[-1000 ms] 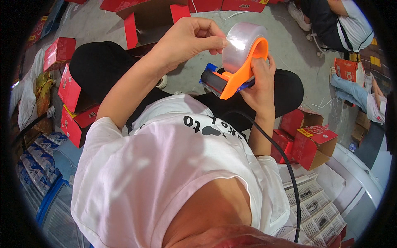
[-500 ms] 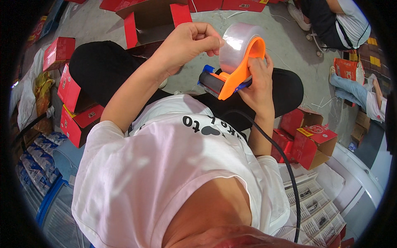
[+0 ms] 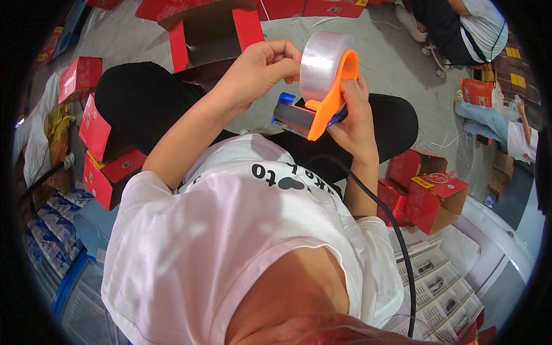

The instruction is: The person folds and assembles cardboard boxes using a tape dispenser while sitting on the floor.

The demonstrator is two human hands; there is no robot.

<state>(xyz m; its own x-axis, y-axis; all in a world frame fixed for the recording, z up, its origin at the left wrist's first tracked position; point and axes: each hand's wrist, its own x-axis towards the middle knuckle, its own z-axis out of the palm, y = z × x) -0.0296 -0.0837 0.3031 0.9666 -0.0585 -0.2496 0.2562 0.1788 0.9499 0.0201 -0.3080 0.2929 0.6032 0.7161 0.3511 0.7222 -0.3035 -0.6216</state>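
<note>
My right hand (image 3: 355, 122) is wrapped round the handle of an orange tape dispenser (image 3: 328, 109), held up above my lap. A wide roll of clear packing tape (image 3: 319, 68) sits on it. Below the roll are a black roller (image 3: 293, 116), blue end parts and a toothed cutting edge. My left hand (image 3: 265, 68) is at the roll's left side, its fingers curled and thumb and forefinger brought together by the tape's edge. Whether a tape end is between them is too fine to make out.
Beyond my knees an open red carton (image 3: 208, 43) lies on the grey floor. More red cartons stand at left (image 3: 80, 77) and right (image 3: 434, 198). White trays (image 3: 443, 287) are at lower right, a blue-rimmed clear bin (image 3: 86, 299) at lower left. Two people sit at upper right.
Both hands and the tape dispenser have shifted slightly left and a little nearer to me, and the dispenser has turned slightly. My left hand stays by the roll's edge; the whole view has shifted a little too.
</note>
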